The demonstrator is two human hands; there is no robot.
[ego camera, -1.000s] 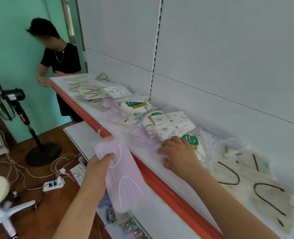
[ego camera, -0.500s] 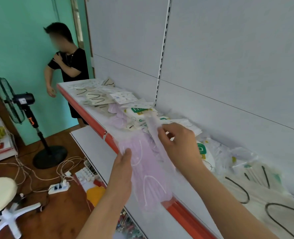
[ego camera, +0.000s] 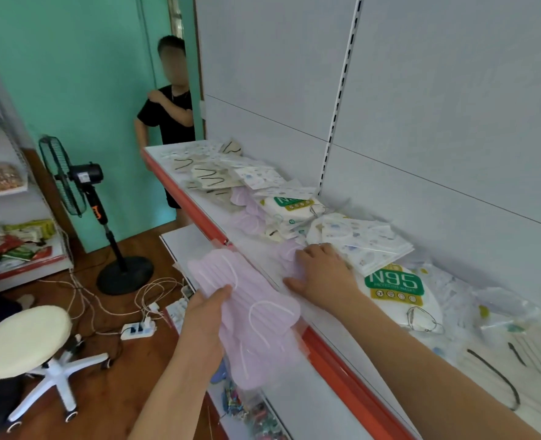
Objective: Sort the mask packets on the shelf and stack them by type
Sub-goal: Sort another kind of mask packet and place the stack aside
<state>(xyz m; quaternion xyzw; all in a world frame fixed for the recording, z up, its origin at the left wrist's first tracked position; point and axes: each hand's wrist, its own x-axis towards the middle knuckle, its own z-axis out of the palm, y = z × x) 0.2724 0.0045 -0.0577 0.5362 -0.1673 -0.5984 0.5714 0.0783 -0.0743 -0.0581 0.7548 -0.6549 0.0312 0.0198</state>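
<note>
Slipping is our main worry: the thin, glossy lilac plastic mask packets fanned in our left hand, clenched on them with the thumb on top at 7 o'clock off the white shelf with red front edge, could slide apart. Our right hand lies flat, fingers spread, on another soft lilac packet at the centre, grasping nothing. A puffy white N95 packet with green label sits at 3 o'clock.
</note>
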